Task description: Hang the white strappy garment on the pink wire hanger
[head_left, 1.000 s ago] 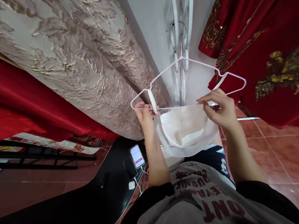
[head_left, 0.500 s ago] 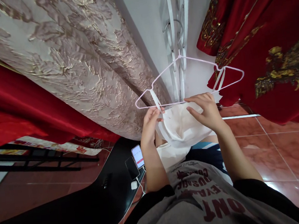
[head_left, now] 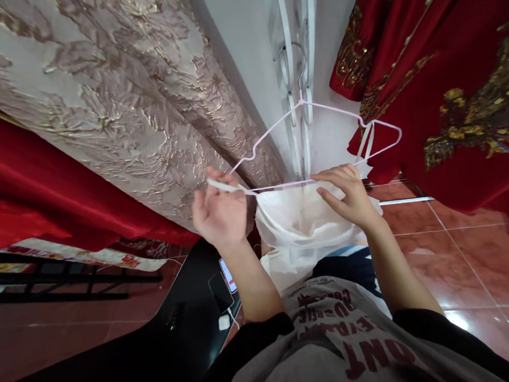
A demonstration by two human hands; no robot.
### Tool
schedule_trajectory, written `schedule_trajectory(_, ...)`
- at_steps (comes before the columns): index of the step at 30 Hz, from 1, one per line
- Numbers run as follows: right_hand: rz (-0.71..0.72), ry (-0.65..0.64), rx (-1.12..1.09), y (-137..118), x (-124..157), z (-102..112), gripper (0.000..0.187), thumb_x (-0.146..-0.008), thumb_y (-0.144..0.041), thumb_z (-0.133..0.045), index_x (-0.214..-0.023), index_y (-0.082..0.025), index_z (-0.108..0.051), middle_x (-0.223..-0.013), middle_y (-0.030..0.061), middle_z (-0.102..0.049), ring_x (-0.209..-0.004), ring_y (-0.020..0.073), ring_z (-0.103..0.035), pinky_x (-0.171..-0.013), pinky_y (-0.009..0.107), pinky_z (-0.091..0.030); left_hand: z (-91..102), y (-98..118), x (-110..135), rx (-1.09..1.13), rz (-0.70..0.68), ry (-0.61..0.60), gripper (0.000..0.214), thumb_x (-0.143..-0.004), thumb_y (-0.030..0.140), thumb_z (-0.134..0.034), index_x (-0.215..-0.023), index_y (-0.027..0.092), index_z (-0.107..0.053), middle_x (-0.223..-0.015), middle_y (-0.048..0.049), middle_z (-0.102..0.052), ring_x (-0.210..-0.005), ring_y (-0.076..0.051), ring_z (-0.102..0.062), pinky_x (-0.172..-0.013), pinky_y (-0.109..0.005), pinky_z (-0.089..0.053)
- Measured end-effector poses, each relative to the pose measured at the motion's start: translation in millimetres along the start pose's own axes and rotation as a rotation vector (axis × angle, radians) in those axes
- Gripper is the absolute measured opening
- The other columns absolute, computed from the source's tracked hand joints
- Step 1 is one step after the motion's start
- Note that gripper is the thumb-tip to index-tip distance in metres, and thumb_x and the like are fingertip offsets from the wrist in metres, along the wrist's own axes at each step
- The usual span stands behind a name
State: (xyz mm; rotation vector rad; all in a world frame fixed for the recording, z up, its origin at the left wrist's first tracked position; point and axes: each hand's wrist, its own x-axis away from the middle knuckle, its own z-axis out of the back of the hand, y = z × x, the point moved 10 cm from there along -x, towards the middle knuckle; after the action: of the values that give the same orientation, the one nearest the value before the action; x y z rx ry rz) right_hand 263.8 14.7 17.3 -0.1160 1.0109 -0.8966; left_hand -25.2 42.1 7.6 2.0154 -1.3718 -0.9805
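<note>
The left hand [head_left: 218, 211] pinched the white strap [head_left: 226, 186] of the white garment [head_left: 300, 225], pulled off to the left of the pink wire hanger [head_left: 318, 108]; the right hand [head_left: 347, 197] held the garment's top edge at the hanger's bottom bar, fingers closed on it; the hanger hung from a white rack [head_left: 296, 37]. To do it well, I think the strap should stay taut and flat; the right grip should keep the hanger from swinging.
</note>
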Motion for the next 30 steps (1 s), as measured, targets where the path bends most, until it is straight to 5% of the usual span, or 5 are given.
schedule_trajectory(6,0.002,-0.024,-0.028,5.3,-0.4,1.7,0.025,-0.102,-0.029,-0.064,-0.124,-0.029,-0.074,-0.114,0.0042,-0.080,-0.107,0.0256,-0.070,-0.101,0.047,-0.047,51.5,2.0,7.3,-0.287,-0.081,0.291,0.037,-0.091,0.048,-0.069,-0.118,0.024,-0.076,-0.148,-0.0119,-0.068,-0.137,-0.027,-0.065,-0.081,-0.025,-0.057)
schedule_trajectory(12,-0.026,-0.027,-0.066,-8.1,1.2,-19.4,0.029,-0.100,-0.030,-0.065,-0.129,-0.031,-0.072,-0.121,0.0044,-0.079,-0.115,0.0269,-0.071,-0.112,0.055,-0.046,0.6,-52.7,17.0,-0.314,0.181,0.024,0.037,-0.092,0.052,-0.073,-0.102,0.017,-0.077,-0.115,-0.0177,-0.081,-0.108,-0.028,-0.078,-0.064,-0.026,-0.054)
schedule_trajectory(18,-0.317,0.597,-0.176,45.0,23.7,47.4,0.024,-0.092,-0.027,-0.070,-0.116,-0.025,-0.074,-0.117,0.0086,-0.074,-0.104,0.0235,-0.072,-0.094,0.045,-0.060,-17.1,-53.9,15.6,-0.260,0.094,0.028,0.037,-0.094,0.054,-0.073,-0.085,0.019,-0.069,-0.094,-0.0109,-0.082,-0.073,-0.015,-0.075,-0.055,-0.021,-0.050)
schedule_trajectory(23,-0.588,0.354,-0.269,91.7,7.1,53.0,0.023,-0.084,-0.024,-0.070,-0.106,-0.019,-0.076,-0.087,0.0049,-0.074,-0.063,0.0145,-0.064,-0.057,0.031,-0.054,-9.5,-50.2,12.0,-0.291,0.058,0.057,0.038,-0.092,0.055,-0.073,-0.083,0.019,-0.068,-0.091,-0.0108,-0.081,-0.063,-0.012,-0.068,-0.053,-0.021,-0.047)
schedule_trajectory(30,-0.645,0.238,-0.267,83.4,-11.0,62.7,0.010,-0.081,-0.020,-0.069,-0.086,-0.018,-0.078,-0.063,-0.0012,-0.067,-0.042,0.0072,-0.050,-0.040,0.022,-0.038,-12.3,-54.7,14.0,-0.270,0.038,0.078,0.038,-0.095,0.054,-0.072,-0.083,0.018,-0.066,-0.088,-0.0098,-0.080,-0.059,-0.010,-0.063,-0.055,-0.022,-0.047)
